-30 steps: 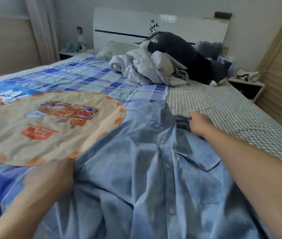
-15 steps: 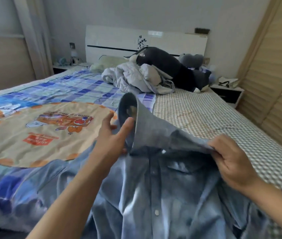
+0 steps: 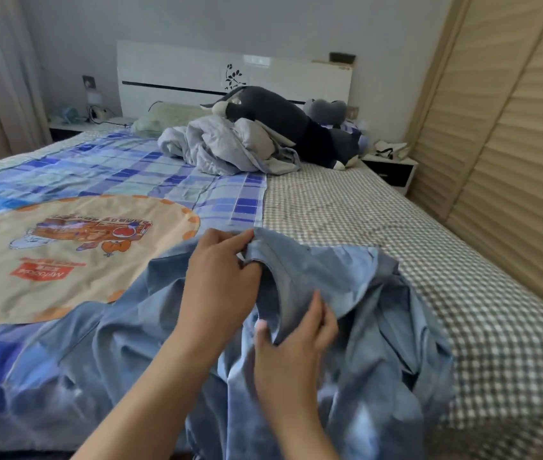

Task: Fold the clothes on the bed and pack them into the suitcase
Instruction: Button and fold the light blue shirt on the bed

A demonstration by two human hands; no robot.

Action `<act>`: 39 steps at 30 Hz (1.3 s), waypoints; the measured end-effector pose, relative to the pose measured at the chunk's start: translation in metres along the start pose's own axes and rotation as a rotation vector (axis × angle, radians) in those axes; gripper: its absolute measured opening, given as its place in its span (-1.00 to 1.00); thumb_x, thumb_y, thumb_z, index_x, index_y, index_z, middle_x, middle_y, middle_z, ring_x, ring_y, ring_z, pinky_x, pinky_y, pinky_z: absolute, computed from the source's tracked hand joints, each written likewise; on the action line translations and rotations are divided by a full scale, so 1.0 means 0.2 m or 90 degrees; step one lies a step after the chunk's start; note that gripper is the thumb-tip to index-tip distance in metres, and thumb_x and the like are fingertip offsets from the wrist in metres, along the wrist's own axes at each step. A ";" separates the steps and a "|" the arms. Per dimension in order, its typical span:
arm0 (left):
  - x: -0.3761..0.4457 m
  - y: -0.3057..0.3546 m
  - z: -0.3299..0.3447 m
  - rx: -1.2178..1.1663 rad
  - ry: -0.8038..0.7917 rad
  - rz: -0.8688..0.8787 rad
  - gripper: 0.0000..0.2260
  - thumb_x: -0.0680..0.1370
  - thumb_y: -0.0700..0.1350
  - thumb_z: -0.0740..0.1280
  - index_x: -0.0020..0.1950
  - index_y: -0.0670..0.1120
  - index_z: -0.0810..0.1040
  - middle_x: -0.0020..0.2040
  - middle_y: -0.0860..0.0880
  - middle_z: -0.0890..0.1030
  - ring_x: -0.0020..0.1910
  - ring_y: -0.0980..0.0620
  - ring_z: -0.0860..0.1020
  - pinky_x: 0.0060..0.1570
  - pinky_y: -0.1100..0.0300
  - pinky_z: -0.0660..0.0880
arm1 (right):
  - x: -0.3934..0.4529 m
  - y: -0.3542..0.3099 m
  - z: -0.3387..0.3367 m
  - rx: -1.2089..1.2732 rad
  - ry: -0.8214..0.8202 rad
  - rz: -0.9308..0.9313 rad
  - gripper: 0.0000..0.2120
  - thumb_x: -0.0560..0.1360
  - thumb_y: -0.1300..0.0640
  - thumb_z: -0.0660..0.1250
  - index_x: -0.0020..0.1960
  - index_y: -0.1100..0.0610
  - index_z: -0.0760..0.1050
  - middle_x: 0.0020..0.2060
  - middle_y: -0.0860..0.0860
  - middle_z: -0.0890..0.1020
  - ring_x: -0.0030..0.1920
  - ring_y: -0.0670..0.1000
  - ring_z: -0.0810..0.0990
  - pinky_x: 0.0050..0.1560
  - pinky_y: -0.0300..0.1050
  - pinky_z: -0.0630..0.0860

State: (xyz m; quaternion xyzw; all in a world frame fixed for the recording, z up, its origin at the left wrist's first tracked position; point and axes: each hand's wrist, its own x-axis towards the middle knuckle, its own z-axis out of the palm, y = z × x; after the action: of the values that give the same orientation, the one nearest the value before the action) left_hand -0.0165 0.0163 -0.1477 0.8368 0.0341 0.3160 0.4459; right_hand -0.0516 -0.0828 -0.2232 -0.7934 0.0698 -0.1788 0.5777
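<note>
A light blue button shirt (image 3: 372, 343) lies crumpled on the near end of the bed (image 3: 346, 207). My left hand (image 3: 220, 280) pinches the shirt's collar edge near its top, fingers curled round the fabric. My right hand (image 3: 293, 336) grips a fold of the same shirt just below and to the right, thumb on top. The shirt's lower part spreads toward the bed's front edge. No suitcase shows in this view.
A heap of pale grey clothes or bedding (image 3: 223, 147) lies near the headboard, with a dark plush toy (image 3: 283, 121) behind it. A wooden slatted wardrobe (image 3: 512, 144) runs along the right side. A nightstand (image 3: 389, 164) stands at the bed's far right corner.
Both hands moved from the shirt's sides, lifted its upper part, then lowered it; they now sit close together at the collar. The shirt is more bunched than a second ago.
</note>
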 end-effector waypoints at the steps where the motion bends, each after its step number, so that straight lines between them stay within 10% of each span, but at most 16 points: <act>1: 0.00 -0.02 -0.01 -0.009 0.007 -0.003 -0.57 0.47 -0.27 0.34 0.28 0.07 0.64 0.04 0.12 0.56 -0.09 0.23 0.53 0.00 0.53 0.36 | 0.06 0.01 -0.01 0.028 0.048 0.032 -0.27 0.47 0.27 0.40 0.55 -0.01 0.21 0.49 -0.09 0.09 0.38 -0.05 0.37 0.34 -0.16 0.37; 7: 0.04 -0.15 -0.12 -0.208 -0.120 -0.119 -0.62 0.51 -0.43 0.31 -0.06 0.05 0.69 -0.23 0.08 0.73 -0.24 0.15 0.68 -0.15 0.29 0.58 | 0.39 0.01 -0.30 0.100 0.149 -0.002 -0.62 0.48 0.43 0.27 -0.07 -0.08 0.52 -0.05 -0.04 0.65 -0.06 -0.08 0.64 0.00 -0.11 0.58; 15: 0.04 -0.29 -0.15 -0.469 -0.429 -0.287 -0.75 0.63 -0.36 0.23 0.01 -0.15 0.69 -0.05 -0.23 0.64 -0.04 -0.14 0.58 0.01 0.05 0.50 | 0.56 0.12 -0.50 0.227 -0.156 0.021 -0.56 0.43 0.56 0.32 0.01 0.06 0.67 -0.06 0.02 0.75 -0.02 -0.03 0.72 -0.14 -0.23 0.62; 21: 0.02 -0.32 -0.15 -0.409 -0.498 -0.237 -0.74 0.50 -0.21 0.30 0.16 -0.09 0.63 -0.24 -0.24 0.38 -0.17 -0.18 0.29 -0.07 -0.01 0.29 | 0.66 0.10 -0.58 0.271 -0.464 0.150 -0.53 0.24 0.21 0.53 0.16 0.16 0.66 0.15 0.19 0.68 0.13 0.13 0.68 -0.03 -0.11 0.65; 25: 0.03 -0.32 -0.20 -0.403 -0.509 -0.185 -0.71 0.58 -0.17 0.35 0.28 0.02 0.62 -0.18 -0.33 0.40 -0.12 -0.19 0.31 -0.01 -0.05 0.30 | 0.71 0.11 -0.59 0.320 -0.496 0.156 -0.51 0.23 0.24 0.57 0.16 0.07 0.66 0.13 0.14 0.69 0.09 0.09 0.69 -0.05 -0.11 0.65; 27: 0.04 -0.29 -0.18 -0.349 -0.412 -0.154 -0.86 0.63 -0.11 0.36 0.05 -0.06 0.72 -0.20 -0.24 0.54 -0.16 -0.08 0.48 -0.03 0.07 0.39 | 0.72 0.12 -0.58 0.302 -0.522 0.138 -0.49 0.16 0.11 0.69 0.09 0.12 0.71 0.09 0.16 0.70 0.05 0.07 0.69 -0.02 -0.15 0.64; 30: 0.05 -0.29 -0.11 -0.279 -0.249 -0.177 -0.55 0.65 0.08 0.28 -0.38 -0.11 0.54 -0.40 -0.10 0.46 -0.37 -0.01 0.39 -0.23 0.12 0.32 | 0.73 0.13 -0.55 0.272 -0.550 0.137 -0.36 0.20 -0.02 0.69 0.16 0.29 0.65 0.15 0.26 0.65 0.12 0.10 0.66 0.12 -0.12 0.61; 34: 0.04 -0.37 -0.12 -0.315 -0.421 -0.177 -0.43 0.52 0.30 0.38 -0.08 -0.26 0.52 -0.20 -0.12 0.48 -0.18 -0.03 0.41 -0.10 0.02 0.32 | 0.74 0.15 -0.54 0.337 -0.551 0.177 -0.30 0.25 0.01 0.67 0.23 0.38 0.57 0.21 0.32 0.60 0.16 0.17 0.63 0.22 -0.03 0.57; 39: 0.01 -0.33 -0.12 -0.385 -0.448 -0.239 -0.77 0.55 0.02 0.37 -0.11 -0.13 0.66 -0.16 -0.11 0.63 -0.14 -0.03 0.58 -0.09 0.18 0.50 | 0.73 0.19 -0.55 0.376 -0.551 0.227 -0.32 0.14 0.08 0.74 0.17 0.30 0.62 0.16 0.28 0.60 0.13 0.17 0.61 0.14 -0.03 0.59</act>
State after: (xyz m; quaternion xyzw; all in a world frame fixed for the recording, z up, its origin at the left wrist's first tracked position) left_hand -0.0142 0.0743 -0.1877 0.7052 -0.0619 -0.0754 0.7023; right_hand 0.0466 -0.2386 -0.1993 -0.5743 -0.0941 0.2523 0.7731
